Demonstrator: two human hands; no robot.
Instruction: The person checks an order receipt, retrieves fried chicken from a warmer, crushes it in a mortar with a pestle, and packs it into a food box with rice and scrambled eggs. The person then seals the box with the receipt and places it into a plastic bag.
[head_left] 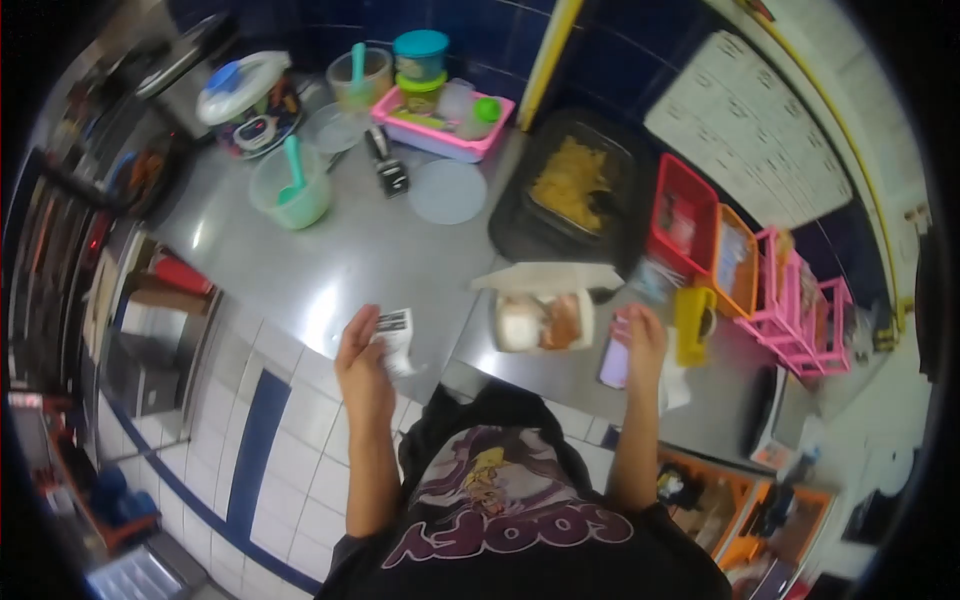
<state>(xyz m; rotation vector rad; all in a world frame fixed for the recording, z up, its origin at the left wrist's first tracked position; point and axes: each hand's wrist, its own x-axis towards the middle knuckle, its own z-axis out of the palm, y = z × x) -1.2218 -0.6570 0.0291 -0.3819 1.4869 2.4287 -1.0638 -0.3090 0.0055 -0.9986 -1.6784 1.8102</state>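
Between my left thumb and fingers is a printed paper slip (396,345), pinched by my left hand (362,350) over the counter's front edge. My right hand (645,338) has its fingers curled together beside a purple, phone-like object (614,362); whether anything is in them is hidden. Between both hands an open takeaway box (545,322) stands on the counter, its lid raised at the back. Inside it are a white round item (520,328) and some brown food (562,322), both blurred.
Behind the box sits a black tray (580,185) of yellow food. Red (684,215) and orange (735,260) baskets stand at the right, near a yellow tape dispenser (692,325). At the left are tubs (290,190) and a pink basket (445,135) on the metal counter (260,240).
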